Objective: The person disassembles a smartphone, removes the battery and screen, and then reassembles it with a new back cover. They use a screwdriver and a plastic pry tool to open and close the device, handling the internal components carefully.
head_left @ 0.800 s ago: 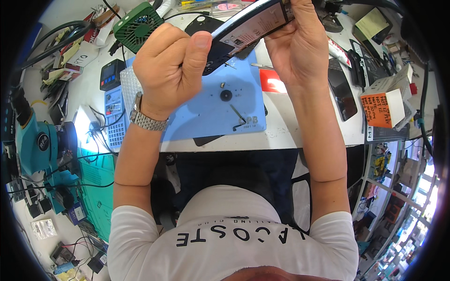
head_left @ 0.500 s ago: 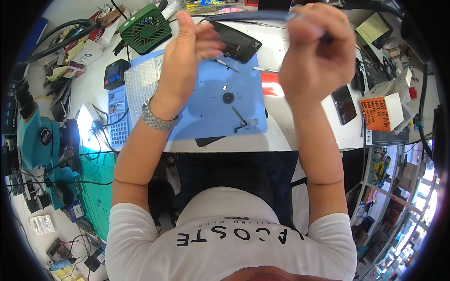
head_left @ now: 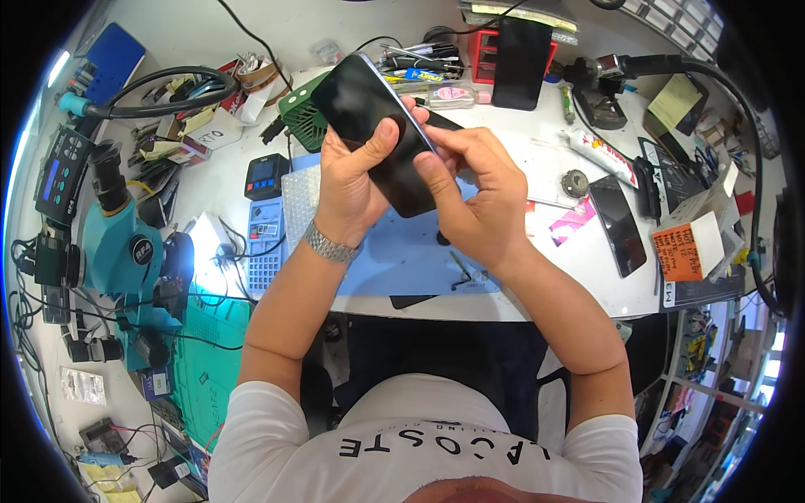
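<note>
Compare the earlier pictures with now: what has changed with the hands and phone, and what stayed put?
The phone has moved left, now overlapping the green fan in view, and turned over: its printed side showed at first, its dark, glossy face now. The left hand, open and off it just before, has taken hold again; the right hand still touches it. The fan and blue mat stayed put.

A phone-repair workshop is indicated: a smartphone (head_left: 356, 105) is held above a blue work mat (head_left: 377, 256) near the front edge of the desk (head_left: 579, 256), and a teal microscope (head_left: 117, 247) is stationed toward the left end.
</note>
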`<state>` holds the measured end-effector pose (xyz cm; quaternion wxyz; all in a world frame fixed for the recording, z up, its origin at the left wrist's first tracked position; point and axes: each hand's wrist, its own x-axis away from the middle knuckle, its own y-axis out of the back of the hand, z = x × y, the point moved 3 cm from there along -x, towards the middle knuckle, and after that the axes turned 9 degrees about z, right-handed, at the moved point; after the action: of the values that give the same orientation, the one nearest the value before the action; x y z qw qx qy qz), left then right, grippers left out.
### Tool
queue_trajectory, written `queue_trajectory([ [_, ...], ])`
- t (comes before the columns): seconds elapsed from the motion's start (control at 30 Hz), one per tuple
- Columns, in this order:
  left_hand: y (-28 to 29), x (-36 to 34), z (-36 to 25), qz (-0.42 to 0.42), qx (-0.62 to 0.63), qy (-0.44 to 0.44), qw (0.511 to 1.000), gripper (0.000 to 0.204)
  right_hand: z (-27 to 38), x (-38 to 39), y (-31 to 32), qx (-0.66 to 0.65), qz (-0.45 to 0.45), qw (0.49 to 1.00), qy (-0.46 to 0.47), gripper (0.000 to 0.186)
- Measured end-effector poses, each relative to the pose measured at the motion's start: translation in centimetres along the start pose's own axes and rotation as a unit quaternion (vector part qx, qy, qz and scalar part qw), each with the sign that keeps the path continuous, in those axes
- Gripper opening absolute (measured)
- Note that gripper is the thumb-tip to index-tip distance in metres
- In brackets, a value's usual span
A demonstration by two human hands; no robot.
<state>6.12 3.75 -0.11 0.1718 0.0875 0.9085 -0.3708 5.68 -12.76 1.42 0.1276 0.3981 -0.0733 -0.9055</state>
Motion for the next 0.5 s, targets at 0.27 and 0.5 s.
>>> queue_trajectory([
  [0.27,-0.2,0.3,0.4,0.046,-0.033,0.008,0.998,0.031,-0.8,0.4,0.5,-0.041,-0.011,0.999,-0.004,0.018],
  [0.5,-1.5,0.0,-0.3,0.062,-0.037,0.024,0.997,0.039,-1.8,0.5,-0.1,-0.256,-0.004,0.953,-0.165,0.014],
])
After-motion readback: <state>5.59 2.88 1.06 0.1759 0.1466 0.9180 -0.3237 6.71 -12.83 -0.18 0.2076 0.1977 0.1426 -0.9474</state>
